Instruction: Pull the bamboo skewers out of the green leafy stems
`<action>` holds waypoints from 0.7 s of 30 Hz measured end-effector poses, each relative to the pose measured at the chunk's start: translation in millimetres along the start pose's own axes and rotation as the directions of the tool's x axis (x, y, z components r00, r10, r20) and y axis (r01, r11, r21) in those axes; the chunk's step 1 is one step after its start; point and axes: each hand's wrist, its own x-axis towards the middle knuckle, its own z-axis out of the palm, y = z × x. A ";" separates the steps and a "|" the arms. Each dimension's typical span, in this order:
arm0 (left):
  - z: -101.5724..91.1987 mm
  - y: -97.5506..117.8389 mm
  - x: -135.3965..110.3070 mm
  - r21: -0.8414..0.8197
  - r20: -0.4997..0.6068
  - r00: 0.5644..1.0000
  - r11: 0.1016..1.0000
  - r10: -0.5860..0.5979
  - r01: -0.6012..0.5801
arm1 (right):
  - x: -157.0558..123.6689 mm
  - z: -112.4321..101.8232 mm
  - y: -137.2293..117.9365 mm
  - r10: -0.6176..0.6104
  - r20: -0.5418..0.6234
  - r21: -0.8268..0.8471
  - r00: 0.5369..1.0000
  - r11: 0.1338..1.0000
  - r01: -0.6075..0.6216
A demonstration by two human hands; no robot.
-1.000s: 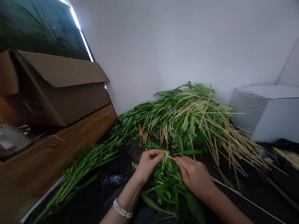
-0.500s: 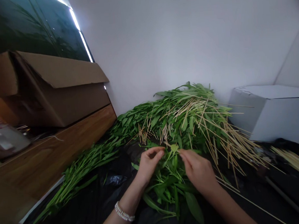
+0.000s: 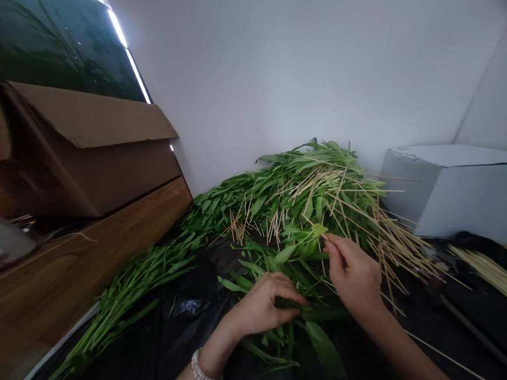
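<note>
My right hand [image 3: 354, 270] is closed in a pinch on a thin bamboo stick, with a light green leafy sprig [image 3: 312, 232] bunched at its tip. The stick is mostly hidden by my fingers. Lower and to the left, my left hand [image 3: 266, 303], wearing a white bead bracelet [image 3: 202, 372], has thumb and fingers pinched on a dark green leaf. That leaf belongs to the loose heap of leafy stems [image 3: 323, 348] lying under both hands on black plastic [image 3: 161, 349].
Behind the hands is a big pile of leafy stems on sticks [image 3: 245, 190], stick ends [image 3: 397, 237] jutting right. A separate bundle of greens [image 3: 126, 305] lies left. More bare sticks [image 3: 497, 279], a white box [image 3: 460, 197] and a cardboard box [image 3: 102, 167] stand around.
My left hand has come down from beside the sprig and pinched a leaf in the heap. My right hand has moved slightly up and right with the sprig and stick.
</note>
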 end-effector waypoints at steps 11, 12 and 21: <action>5.5 -6.8 -3.5 -0.193 0.008 0.982 0.963 -0.191 0.189 | -3.0 3.8 2.0 0.020 0.059 0.032 0.998 0.999 -0.022; 8.0 -8.9 -2.3 -0.077 -0.069 0.986 0.986 -0.152 0.147 | -3.4 4.0 1.9 0.018 0.064 0.028 0.998 0.999 -0.020; 11.0 -5.2 -2.6 0.284 -0.026 0.998 0.957 -0.061 0.066 | -5.9 4.8 0.3 0.027 0.106 0.046 0.994 0.998 -0.032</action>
